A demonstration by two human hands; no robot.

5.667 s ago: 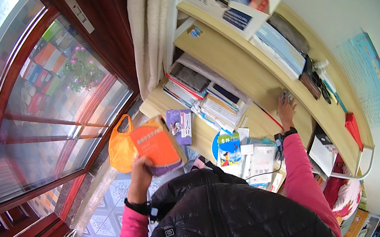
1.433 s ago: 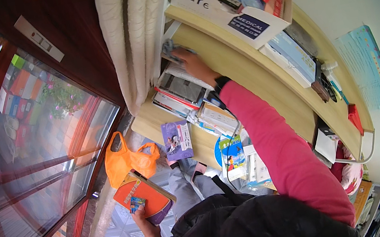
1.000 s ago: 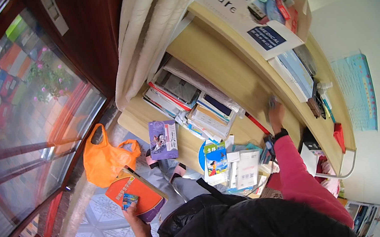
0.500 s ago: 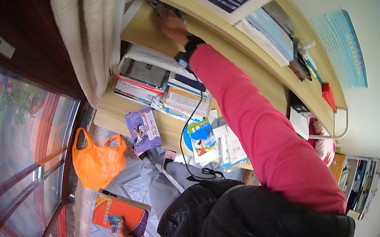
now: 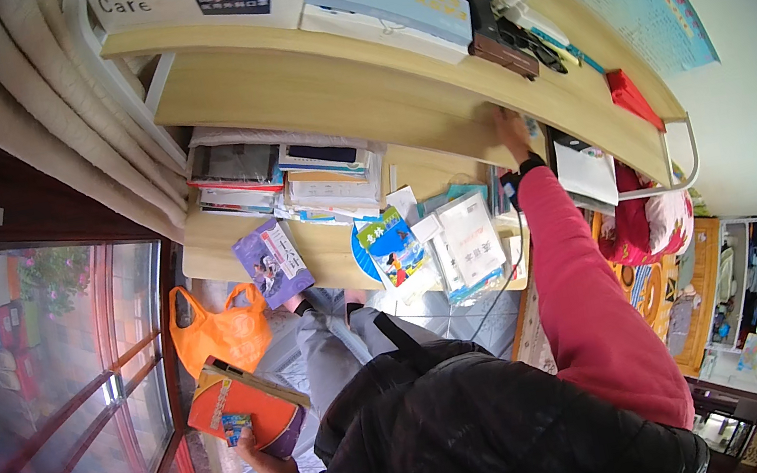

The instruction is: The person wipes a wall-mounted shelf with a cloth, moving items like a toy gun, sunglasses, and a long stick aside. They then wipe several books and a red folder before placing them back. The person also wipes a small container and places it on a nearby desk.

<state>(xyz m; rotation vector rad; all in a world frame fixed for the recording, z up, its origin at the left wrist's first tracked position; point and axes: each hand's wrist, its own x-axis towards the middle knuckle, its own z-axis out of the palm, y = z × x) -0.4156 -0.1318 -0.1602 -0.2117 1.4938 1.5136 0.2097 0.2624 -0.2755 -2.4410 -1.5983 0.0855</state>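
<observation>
At the lower left, my left hand (image 5: 245,444) is closed on a thick book with an orange cover (image 5: 240,407) and a purple corner. A small blue, colourful packet or card (image 5: 236,425) lies under its fingers against the cover. My right arm, in a pink sleeve, stretches up to the right. There my right hand (image 5: 512,134) is at the right part of the lower shelf (image 5: 327,114), beside a small greyish thing that I cannot make out. The upper shelf edge partly hides its fingers, so their grip does not show.
Stacked books and papers (image 5: 328,179) stand on the desk below the shelf. Near its front edge lie a purple book (image 5: 277,262), a blue-green magazine (image 5: 392,246) and white booklets (image 5: 470,238). An orange bag (image 5: 218,331) hangs by the window; boxes (image 5: 389,7) fill the upper shelf.
My right hand has moved from the shelf's left end, where it touched a dark object, to its right part. The view has turned right. My left hand still holds the orange book.
</observation>
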